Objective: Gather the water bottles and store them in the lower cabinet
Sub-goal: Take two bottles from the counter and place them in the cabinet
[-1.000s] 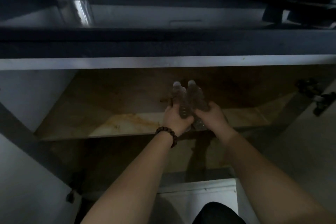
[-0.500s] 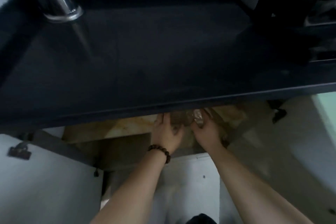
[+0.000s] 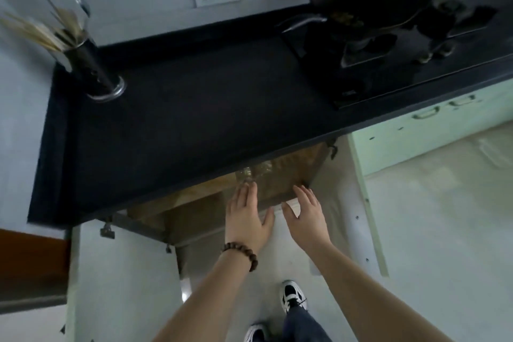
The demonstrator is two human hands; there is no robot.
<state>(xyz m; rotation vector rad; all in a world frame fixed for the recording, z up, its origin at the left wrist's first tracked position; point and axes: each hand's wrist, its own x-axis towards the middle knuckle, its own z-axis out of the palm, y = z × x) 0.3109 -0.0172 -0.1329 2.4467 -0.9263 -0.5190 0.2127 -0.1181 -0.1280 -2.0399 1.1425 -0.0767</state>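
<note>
Both bare forearms reach forward from the near edge, side by side. The left hand (image 3: 247,216) is flat with the palm down, its fingers straight and close together, and it holds nothing. The right hand (image 3: 304,212) is also flat and empty, fingers straight, a little apart from the left one.

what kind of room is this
Most likely a home kitchen: a dark countertop carries a wok on a gas stove and a holder of chopsticks, with an open lower cabinet beneath holding water bottles.
</note>
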